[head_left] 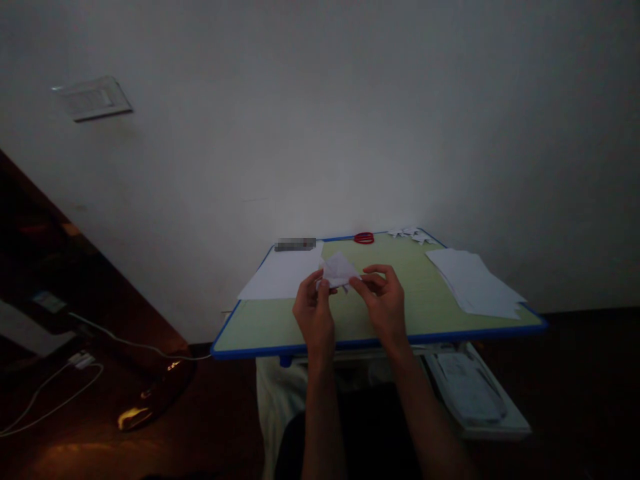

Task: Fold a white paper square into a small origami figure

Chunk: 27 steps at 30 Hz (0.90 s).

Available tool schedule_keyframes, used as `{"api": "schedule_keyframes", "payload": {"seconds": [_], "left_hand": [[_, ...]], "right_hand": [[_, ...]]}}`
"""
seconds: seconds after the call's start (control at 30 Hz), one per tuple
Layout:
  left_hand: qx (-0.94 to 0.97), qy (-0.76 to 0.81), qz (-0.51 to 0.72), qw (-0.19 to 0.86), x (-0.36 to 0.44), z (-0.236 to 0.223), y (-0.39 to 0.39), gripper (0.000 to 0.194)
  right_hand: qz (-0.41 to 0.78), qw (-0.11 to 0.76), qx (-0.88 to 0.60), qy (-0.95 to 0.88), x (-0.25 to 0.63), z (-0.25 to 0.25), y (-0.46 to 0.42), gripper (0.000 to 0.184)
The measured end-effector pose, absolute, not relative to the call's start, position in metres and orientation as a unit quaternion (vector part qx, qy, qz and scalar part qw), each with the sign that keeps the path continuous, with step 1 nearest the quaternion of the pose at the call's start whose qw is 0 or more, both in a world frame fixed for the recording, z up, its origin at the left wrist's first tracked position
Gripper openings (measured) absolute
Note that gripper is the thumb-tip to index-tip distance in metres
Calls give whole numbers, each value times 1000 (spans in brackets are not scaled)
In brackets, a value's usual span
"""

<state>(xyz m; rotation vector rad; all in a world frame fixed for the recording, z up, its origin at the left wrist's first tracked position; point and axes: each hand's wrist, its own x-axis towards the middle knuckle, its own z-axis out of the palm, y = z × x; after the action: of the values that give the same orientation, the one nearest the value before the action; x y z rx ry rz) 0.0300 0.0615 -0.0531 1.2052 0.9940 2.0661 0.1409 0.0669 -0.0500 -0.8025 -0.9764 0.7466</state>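
A small piece of folded white paper (340,268), with a pointed top, is held up above the green tabletop. My left hand (315,310) pinches its left lower corner between thumb and fingers. On the other side my right hand (384,300) grips the right corner with thumb and forefinger, the other fingers curled. A small flap sticks out under the paper between the hands. The undersides of the folds are hidden.
The table (270,333) has a blue edge. White sheets (285,277) lie left under a dark, blurred-out box (295,245); more sheets (473,280) lie right. Red-handled scissors (364,238) and several folded paper shapes (413,233) sit at the back. Below is an open drawer (470,387).
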Motion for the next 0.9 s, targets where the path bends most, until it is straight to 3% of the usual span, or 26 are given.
{"api": "schedule_keyframes", "payload": {"seconds": [0.6,0.9], "left_hand": [[413,371,790,261,33,-52,60,26],[420,372,783,267,32,-53,60,28]], "right_hand": [[311,744,-388,-447,143,-50,66,25],[301,696,-420,-498,143,-53,67,21]]}}
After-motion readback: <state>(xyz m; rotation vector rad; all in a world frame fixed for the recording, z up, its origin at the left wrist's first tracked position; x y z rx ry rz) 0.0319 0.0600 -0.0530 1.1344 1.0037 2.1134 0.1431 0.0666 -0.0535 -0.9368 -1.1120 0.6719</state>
